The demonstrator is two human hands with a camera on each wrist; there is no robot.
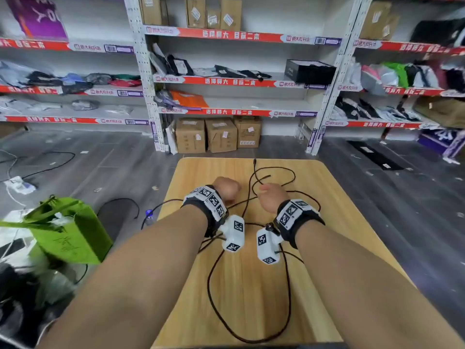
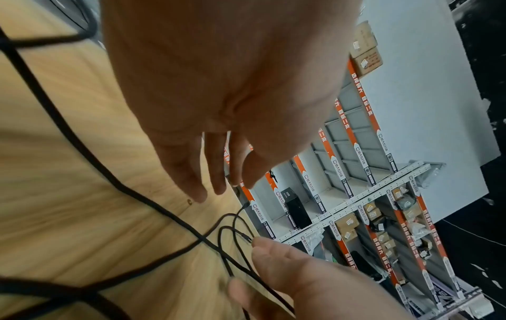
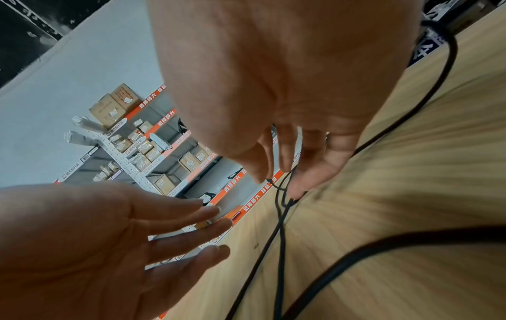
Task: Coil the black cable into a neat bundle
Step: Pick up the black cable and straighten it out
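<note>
A long black cable (image 1: 208,285) lies in loose, crossing loops over the wooden table (image 1: 201,172), with one plug end near the far edge. My right hand (image 1: 271,197) is over the middle of the table and pinches a thin stretch of the cable (image 3: 410,237) between thumb and fingers (image 3: 298,184). My left hand (image 1: 226,191) hovers just left of it with straight, spread fingers (image 3: 191,236) and holds nothing. In the left wrist view the left hand (image 2: 219,86) is above bare wood, the cable (image 2: 153,204) runs beneath it, and the right hand (image 2: 301,277) is at the bottom.
A green bag (image 1: 70,230) and a small bottle (image 1: 149,216) sit on the floor left of the table. Cardboard boxes (image 1: 216,134) stand under the metal shelves (image 1: 239,81) beyond the far edge. Another cable (image 1: 57,162) trails over the floor at left.
</note>
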